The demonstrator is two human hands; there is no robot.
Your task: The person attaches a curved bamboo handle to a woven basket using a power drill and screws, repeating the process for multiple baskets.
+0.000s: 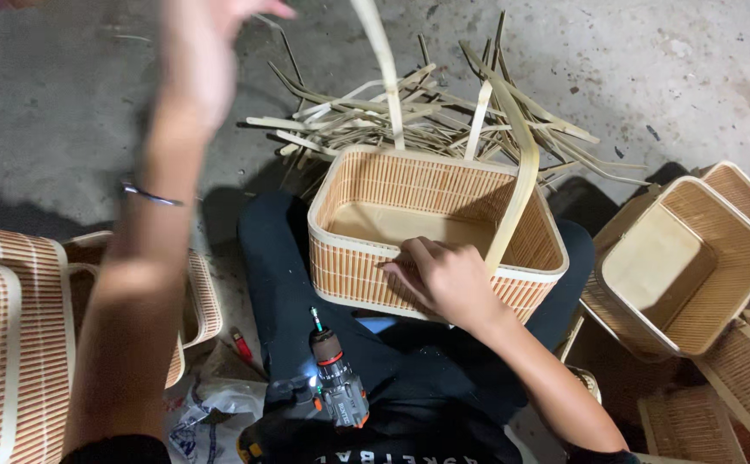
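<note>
The left hand point(198, 51) is raised high, blurred, its grip unclear. The right hand point(443, 279) presses loosely curled on the near rim of one basket point(375, 266) on the lap. One drill point(338, 378) lies below it.

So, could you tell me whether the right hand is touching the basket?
Touching: the head view shows the right hand pressed on the basket near wall.

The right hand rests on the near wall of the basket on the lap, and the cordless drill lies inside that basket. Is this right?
Not quite. The head view shows the cordless drill on the lap, outside the basket. The right hand does rest on its near wall.
</note>
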